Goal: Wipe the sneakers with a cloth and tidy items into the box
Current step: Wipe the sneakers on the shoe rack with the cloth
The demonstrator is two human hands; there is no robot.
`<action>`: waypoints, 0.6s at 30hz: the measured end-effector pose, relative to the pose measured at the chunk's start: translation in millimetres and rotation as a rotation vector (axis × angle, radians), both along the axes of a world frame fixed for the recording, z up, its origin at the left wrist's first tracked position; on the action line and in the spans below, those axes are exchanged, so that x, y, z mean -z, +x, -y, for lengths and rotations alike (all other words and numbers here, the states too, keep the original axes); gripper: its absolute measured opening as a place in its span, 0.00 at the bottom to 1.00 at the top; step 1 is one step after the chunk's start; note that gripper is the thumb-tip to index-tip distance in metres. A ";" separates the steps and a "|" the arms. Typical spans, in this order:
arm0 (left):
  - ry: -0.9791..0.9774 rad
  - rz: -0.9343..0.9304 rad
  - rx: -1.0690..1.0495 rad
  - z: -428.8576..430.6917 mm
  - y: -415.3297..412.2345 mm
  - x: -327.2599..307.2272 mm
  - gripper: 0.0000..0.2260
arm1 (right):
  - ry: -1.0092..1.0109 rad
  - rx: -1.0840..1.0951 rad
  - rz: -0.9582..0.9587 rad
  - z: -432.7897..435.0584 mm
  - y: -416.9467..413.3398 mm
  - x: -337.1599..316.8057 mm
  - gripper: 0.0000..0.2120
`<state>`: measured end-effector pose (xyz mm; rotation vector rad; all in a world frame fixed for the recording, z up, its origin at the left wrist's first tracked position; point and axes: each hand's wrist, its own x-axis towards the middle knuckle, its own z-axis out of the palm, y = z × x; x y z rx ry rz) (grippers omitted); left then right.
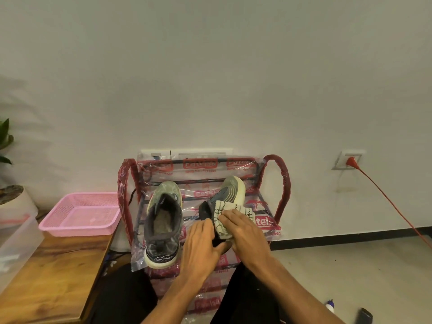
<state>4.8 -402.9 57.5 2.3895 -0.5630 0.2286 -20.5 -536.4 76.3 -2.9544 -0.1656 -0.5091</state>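
Two grey-green sneakers with pale soles lie on a plastic-wrapped metal shoe rack (282, 183). The left sneaker (163, 220) rests upright with its opening facing me. The right sneaker (230, 190) is tipped on its side. My left hand (201, 244) grips that sneaker's dark heel end. My right hand (243, 228) presses a cream cloth with dark zigzag lines (224, 209) against the same sneaker. A pink plastic basket (81, 213) stands to the left on a wooden table.
The wooden table (53, 272) runs along the left, with a clear plastic box (16, 244) at its edge and a potted plant (9, 188) behind. A red cord (388, 202) hangs from a wall socket on the right. A small bottle (330, 305) and a dark object (364, 316) lie on the floor.
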 end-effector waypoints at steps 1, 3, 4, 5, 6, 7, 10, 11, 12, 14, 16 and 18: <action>0.008 0.006 -0.001 0.7 -0.4 0.2 0.21 | -0.024 0.012 -0.038 -0.8 2.6 -2.7 0.37; 0.013 0.005 -0.003 0.1 -0.4 0.7 0.20 | -0.022 -0.011 -0.082 -4.2 8.0 -10.9 0.36; 0.015 -0.001 -0.002 -0.7 0.2 0.2 0.19 | -0.006 -0.011 -0.123 -5.9 9.6 -16.2 0.36; 0.018 -0.016 -0.002 -2.0 1.3 0.1 0.19 | 0.001 -0.005 -0.154 -8.0 10.0 -20.6 0.36; 0.019 -0.032 -0.003 -3.3 2.3 -0.9 0.19 | 0.006 -0.003 -0.166 -10.7 8.8 -25.0 0.35; 0.012 -0.052 -0.004 -4.4 3.2 -1.7 0.18 | 0.010 -0.005 -0.162 -13.0 6.7 -26.6 0.34; -0.047 -0.097 -0.003 -5.3 6.8 -2.7 0.21 | -0.008 -0.044 -0.164 -16.3 -3.2 -23.3 0.32; -0.066 -0.103 -0.003 -4.4 7.1 -2.5 0.22 | -0.027 -0.052 -0.168 -14.9 -4.5 -20.7 0.32; -0.081 -0.103 -0.003 -3.2 6.3 -2.2 0.22 | -0.049 -0.051 -0.183 -12.8 -4.4 -19.3 0.33; -0.095 -0.099 -0.008 0.2 5.6 -1.6 0.24 | -0.092 -0.040 -0.191 -7.3 1.6 -17.2 0.35; -0.078 -0.090 -0.013 2.7 4.8 -0.2 0.26 | -0.095 -0.008 -0.182 -4.5 9.0 -17.6 0.36; -0.072 -0.088 -0.021 2.2 5.6 -1.7 0.26 | -0.065 0.008 -0.187 -5.1 15.0 -19.6 0.37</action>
